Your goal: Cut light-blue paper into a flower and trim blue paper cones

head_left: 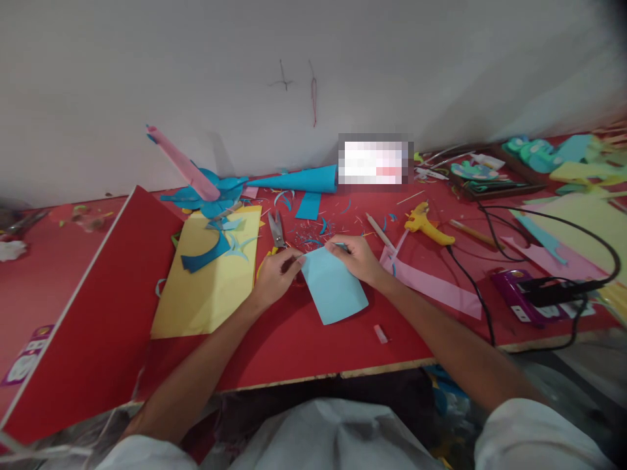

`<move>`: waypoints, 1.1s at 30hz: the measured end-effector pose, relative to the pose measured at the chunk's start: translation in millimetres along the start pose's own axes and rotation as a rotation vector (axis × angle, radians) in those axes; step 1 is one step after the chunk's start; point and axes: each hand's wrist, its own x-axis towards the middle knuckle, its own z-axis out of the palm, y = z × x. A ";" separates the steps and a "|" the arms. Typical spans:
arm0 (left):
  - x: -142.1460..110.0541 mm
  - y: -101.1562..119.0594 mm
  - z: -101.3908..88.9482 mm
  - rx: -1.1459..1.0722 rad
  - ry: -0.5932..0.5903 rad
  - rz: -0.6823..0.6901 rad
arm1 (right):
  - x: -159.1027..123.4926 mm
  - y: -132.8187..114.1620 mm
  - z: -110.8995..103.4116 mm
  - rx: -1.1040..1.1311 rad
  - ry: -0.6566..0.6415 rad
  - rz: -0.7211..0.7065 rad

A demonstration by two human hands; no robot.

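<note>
Light-blue paper [336, 287], quantity one sheet, is located at the centre of the head view, above the near part of the red table [294, 356]. Two hands hold it. Left hand [275, 277]: thumb and fingers pinched together at the upper left corner of the sheet. Right hand [361, 260]: thumb and fingers closed on the upper edge, near the right corner.

Beyond the left hand lies one pair of scissors [276, 232], blades parted and pointing toward the wall [196, 59]. Paper scraps, too many to count, lie beyond the sheet. To the right: one yellow glue gun [427, 224] with one black cable; two pencil-like sticks, one pale [379, 230] and one brown [476, 234]; one purple power strip [529, 300]. One small pink block [381, 334] lies near the front edge.

To the left: one red board [98, 326], tilted, and one yellow sheet [200, 307] carrying blue offcuts [208, 253]. At the rear: one pink tube [183, 163], leaning, its base among blue petals, and one blue cone [304, 179] lying on its side. Two items hang on the wall.
</note>
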 end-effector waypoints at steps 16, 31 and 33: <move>-0.4 -1.8 1.3 0.033 0.004 0.060 | -1.5 4.8 2.4 -0.079 -0.067 0.030; 5.7 -9.5 -1.0 -0.125 0.102 0.085 | -1.0 6.6 -0.2 -0.167 -0.117 0.024; 7.2 -12.0 -4.1 -0.163 0.198 0.084 | 0.0 4.1 -1.4 -0.144 -0.138 0.022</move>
